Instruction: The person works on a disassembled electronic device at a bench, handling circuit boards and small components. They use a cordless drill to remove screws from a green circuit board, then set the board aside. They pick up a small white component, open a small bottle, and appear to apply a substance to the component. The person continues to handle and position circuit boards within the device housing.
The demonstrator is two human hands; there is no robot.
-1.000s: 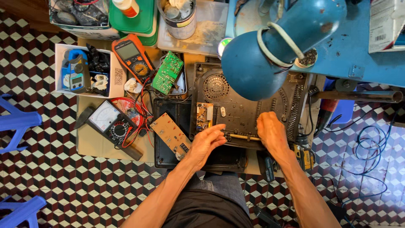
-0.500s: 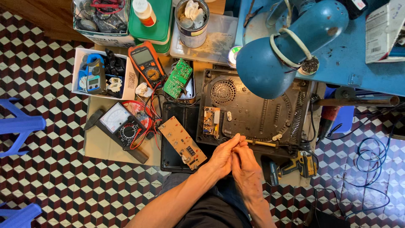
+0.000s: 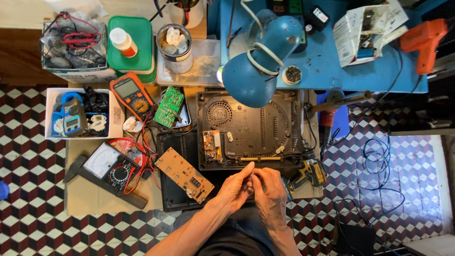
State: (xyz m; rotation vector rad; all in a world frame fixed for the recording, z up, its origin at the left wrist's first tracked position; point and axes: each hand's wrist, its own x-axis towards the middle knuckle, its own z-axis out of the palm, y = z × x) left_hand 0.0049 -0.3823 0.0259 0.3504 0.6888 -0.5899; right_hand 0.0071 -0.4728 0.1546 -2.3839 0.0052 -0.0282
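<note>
Cooker base (image 3: 251, 130), opened up and dark, sits on the counter (image 3: 95, 201) right ahead of both hands, which meet at its near edge. Left hand (image 3: 235, 187) and right hand (image 3: 271, 194) pinch fingertips together on something too small to make out. I'd keep that pinch low over the base, clear of the brown circuit board (image 3: 184, 174).
</note>
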